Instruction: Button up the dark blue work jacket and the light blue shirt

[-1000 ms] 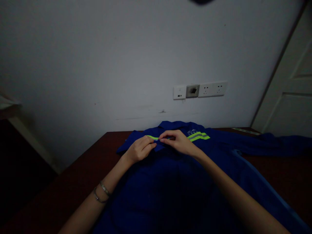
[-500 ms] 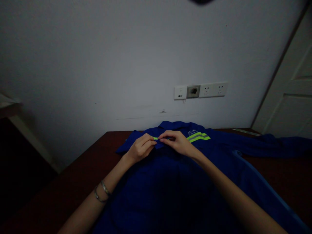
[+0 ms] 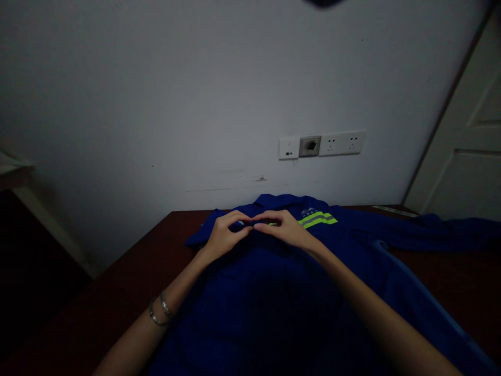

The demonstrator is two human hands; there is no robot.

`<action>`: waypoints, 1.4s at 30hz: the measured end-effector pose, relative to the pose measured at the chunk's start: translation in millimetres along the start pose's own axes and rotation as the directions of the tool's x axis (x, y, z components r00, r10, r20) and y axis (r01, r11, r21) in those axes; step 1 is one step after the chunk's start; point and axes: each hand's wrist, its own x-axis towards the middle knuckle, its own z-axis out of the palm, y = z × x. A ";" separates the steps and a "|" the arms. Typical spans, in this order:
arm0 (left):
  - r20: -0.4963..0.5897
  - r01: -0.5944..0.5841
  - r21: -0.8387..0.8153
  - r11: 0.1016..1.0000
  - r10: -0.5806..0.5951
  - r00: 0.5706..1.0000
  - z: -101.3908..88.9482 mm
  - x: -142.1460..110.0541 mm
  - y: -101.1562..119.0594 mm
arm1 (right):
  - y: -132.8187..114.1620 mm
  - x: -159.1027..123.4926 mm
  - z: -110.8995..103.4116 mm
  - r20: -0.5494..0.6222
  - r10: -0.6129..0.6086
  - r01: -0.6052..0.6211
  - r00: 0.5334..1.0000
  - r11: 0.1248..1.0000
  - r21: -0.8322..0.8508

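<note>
A blue work jacket (image 3: 270, 297) with a yellow-green and grey reflective stripe (image 3: 319, 219) lies spread out before me, its collar toward the wall. My left hand (image 3: 227, 230) pinches the jacket's cloth at the front with thumb and fingertips. Right beside it, my right hand (image 3: 284, 227) pinches the same part, and the fingertips of both hands nearly meet. The fingers hide what exactly lies between them, perhaps a fold or a fastening. Small white lettering shows above the stripe. One sleeve (image 3: 438, 230) stretches away to the right.
Under the jacket is a dark red-brown table (image 3: 148, 250), pushed against a pale wall (image 3: 176, 104). A row of wall sockets (image 3: 336, 144) sits above its back edge. A white door (image 3: 469, 156) stands at the right. Another piece of furniture (image 3: 15, 177) is at the far left.
My left hand's fingers have shifted from bunched together to a more arched pinch. The yellow-green strip between the hands is now mostly covered. My right hand has barely moved.
</note>
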 end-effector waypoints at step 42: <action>-0.085 0.350 -0.261 0.900 -0.383 0.920 24.3 -5.1 -25.0 | 19.6 4.0 13.3 -0.104 0.105 -0.112 0.989 0.992 -0.064</action>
